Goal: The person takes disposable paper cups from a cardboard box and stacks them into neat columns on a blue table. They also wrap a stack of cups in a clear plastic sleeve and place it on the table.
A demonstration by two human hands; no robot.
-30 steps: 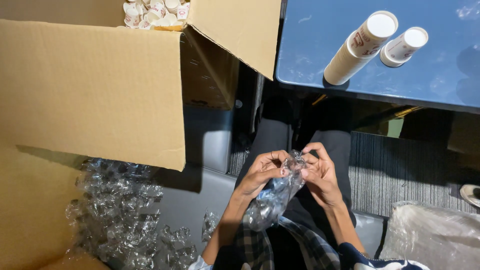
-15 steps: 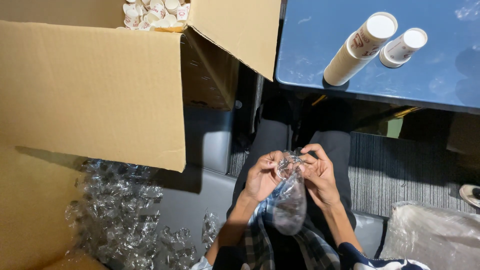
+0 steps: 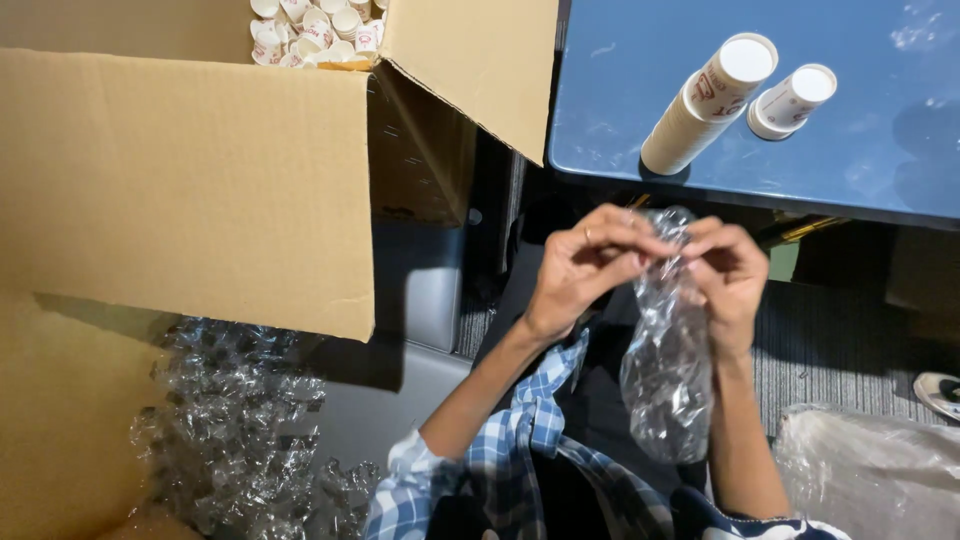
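Both hands (image 3: 655,265) pinch a clear plastic bag (image 3: 668,370) below the blue table (image 3: 620,100).

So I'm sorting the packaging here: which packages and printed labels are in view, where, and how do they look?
Clear plastic bag: crinkled, held at its top by left hand and right hand.
Cardboard box: brown, open, left.
Paper cup stacks: white with red print, on blue table.
Plastic wrappers: clear heap, lower left.

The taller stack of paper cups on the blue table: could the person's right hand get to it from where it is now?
Probably yes. The cup stack lies just above the right hand with nothing between, but that hand first has to let go of the clear plastic bag.
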